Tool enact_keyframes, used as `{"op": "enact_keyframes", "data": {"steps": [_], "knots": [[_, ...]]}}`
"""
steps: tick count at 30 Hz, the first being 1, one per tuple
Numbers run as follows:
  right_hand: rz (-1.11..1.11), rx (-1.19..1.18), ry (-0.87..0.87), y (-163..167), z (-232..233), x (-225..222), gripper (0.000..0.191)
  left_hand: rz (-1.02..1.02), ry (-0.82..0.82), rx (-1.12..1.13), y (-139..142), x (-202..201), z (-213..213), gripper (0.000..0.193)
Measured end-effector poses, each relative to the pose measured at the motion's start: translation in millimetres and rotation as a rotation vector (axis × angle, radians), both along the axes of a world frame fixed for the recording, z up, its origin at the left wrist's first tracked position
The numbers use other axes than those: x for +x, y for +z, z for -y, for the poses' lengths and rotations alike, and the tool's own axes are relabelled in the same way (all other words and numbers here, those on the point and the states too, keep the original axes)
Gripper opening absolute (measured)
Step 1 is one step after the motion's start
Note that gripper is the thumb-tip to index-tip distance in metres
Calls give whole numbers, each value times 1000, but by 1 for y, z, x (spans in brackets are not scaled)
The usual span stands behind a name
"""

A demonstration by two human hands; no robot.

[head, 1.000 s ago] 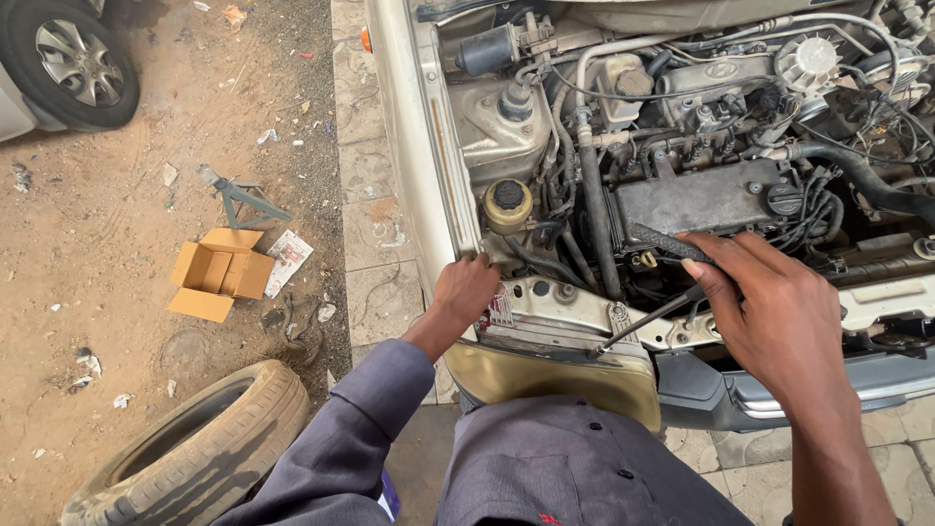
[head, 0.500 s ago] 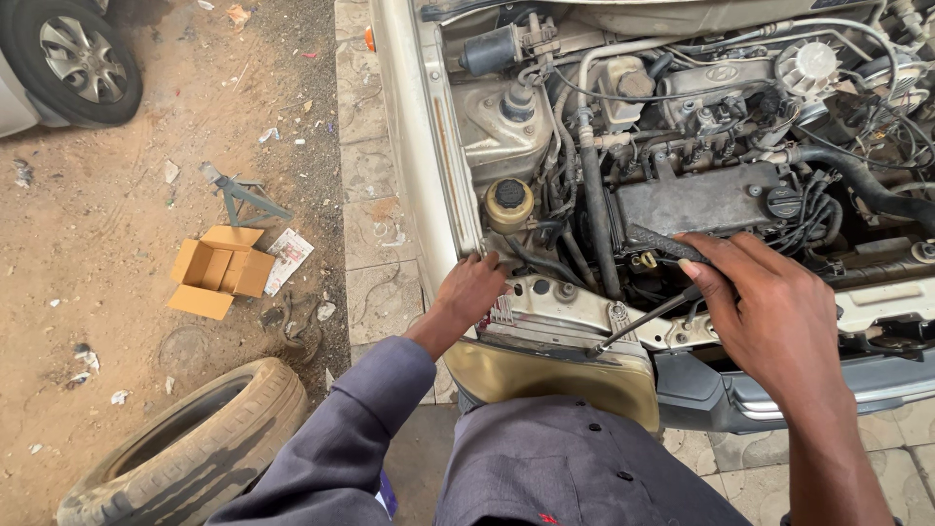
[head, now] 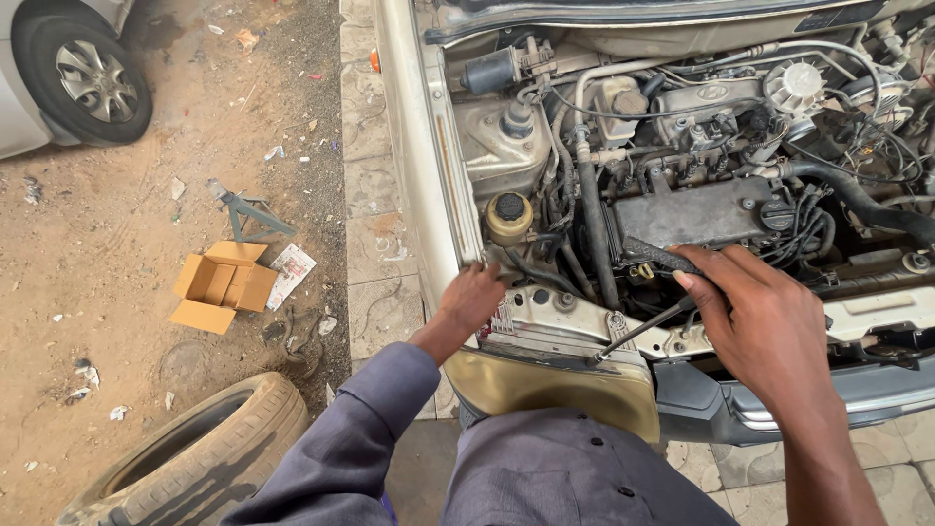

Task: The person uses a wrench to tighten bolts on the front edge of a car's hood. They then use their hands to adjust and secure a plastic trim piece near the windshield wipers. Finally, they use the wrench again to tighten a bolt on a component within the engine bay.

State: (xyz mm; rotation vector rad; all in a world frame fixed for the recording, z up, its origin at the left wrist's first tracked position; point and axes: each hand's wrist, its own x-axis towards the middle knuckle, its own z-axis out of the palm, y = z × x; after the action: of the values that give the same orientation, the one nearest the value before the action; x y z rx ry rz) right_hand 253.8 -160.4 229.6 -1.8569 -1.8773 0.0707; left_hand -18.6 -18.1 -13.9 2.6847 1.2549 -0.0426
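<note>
Two bare hands work at the front edge of an open engine bay. Right hand point(head: 769, 331) is closed around the dark ribbed handle of a long slim screwdriver with a grey metal shaft point(head: 638, 333); long axis runs diagonally, handle up-right, tip down-left, tip touching the pale metal front crossmember point(head: 545, 326) just above the yellowed plastic headlamp lens point(head: 555, 390). Left hand point(head: 470, 300), in a grey-blue sleeve, has its fingers curled over the crossmember's corner, gripping its edge, near a round yellowish fluid reservoir with a black cap point(head: 508, 216). Behind the tool: thick black hoses, wiring and a dark rectangular engine cover point(head: 696, 209) crowd the space. On the dirt to the left: an open brown cardboard box point(head: 219, 285), a grey metal jack stand point(head: 243, 209), a worn black tyre lying flat point(head: 190, 458).
</note>
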Motion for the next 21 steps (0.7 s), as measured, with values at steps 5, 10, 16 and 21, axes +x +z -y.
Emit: {"op": "enact_keyframes", "data": {"steps": [5, 10, 16, 21], "knots": [[14, 15, 17, 0, 0, -3, 27, -40, -14, 88, -8, 8, 2, 30], [14, 36, 41, 0, 5, -4, 27, 44, -9, 88, -5, 5, 4, 33], [4, 30, 42, 0, 9, -5, 27, 15, 116, -21, -4, 2, -5, 20], [-13, 29, 59, 2, 13, -6, 26, -51, 75, 9, -20, 7, -11, 18]]}}
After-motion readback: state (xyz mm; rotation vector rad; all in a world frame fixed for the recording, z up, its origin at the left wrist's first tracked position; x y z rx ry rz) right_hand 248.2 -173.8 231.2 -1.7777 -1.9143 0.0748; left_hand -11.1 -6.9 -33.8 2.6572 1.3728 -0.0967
